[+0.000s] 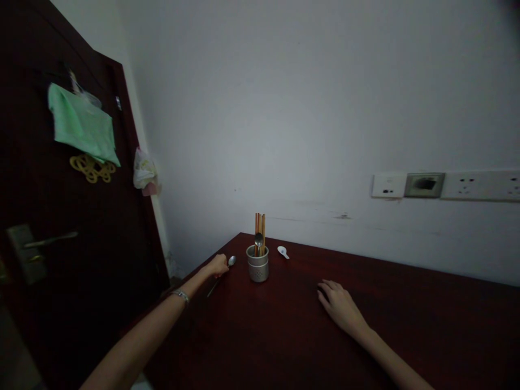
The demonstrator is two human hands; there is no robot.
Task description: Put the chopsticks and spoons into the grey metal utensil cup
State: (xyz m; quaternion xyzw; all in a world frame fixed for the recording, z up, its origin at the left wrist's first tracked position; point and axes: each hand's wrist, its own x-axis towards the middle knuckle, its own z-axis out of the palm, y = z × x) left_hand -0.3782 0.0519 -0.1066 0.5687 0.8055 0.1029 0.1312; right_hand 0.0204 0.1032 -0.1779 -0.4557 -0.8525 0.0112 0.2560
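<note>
Some way to the near right of the metal holder (258,271), the right hand (340,309) rests loosely open, palm down, on the dark red desk (284,325). Just left of the holder, the left hand (218,266) is closed narrowly around the long spoon (232,261) below its bowl. Chopsticks (263,230) and a metal spoon (259,238) stand inside the holder; a white spoon (283,252) lies beyond it, to its right.

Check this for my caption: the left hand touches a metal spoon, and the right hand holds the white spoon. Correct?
The right hand is wrong: in the head view it lies on the table, apart from the white spoon. The left hand does touch a metal spoon.
</note>
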